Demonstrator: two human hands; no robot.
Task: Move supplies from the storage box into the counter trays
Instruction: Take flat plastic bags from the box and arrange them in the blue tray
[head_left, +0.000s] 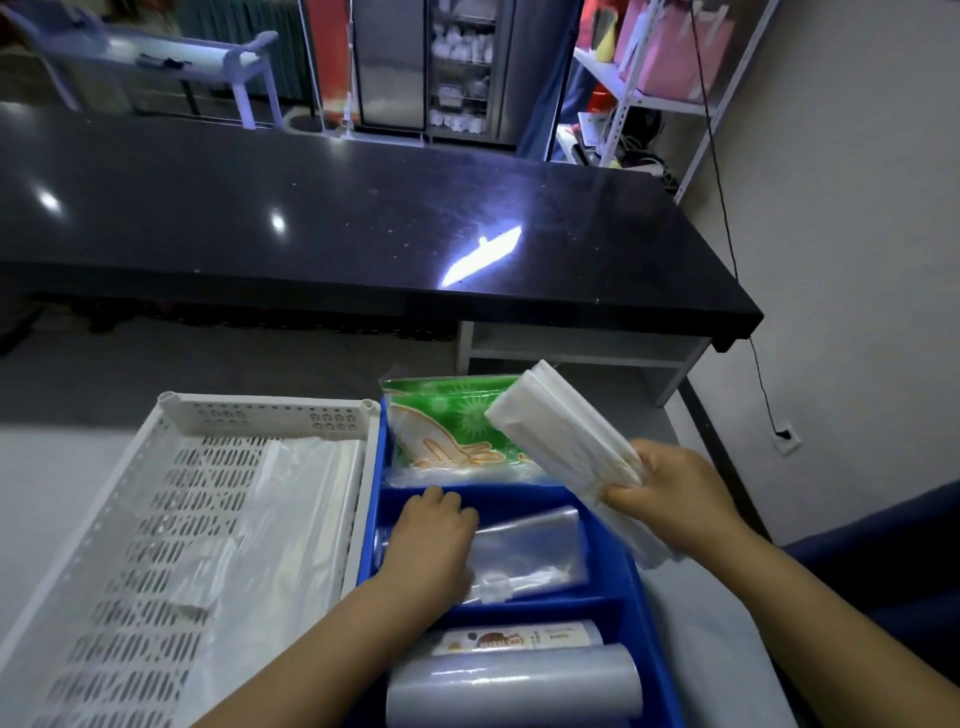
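Grey counter (62, 467), right hand (670, 488) gripping white packet (561, 431), blue tray (608, 525)

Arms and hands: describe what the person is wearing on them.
Nothing shows on either. The left hand and right hand are bare, with no gloves, rings or watch visible. Both forearms are uncovered as far as the frame shows; no sleeves reach into view.

2 bare forearms, no sleeves
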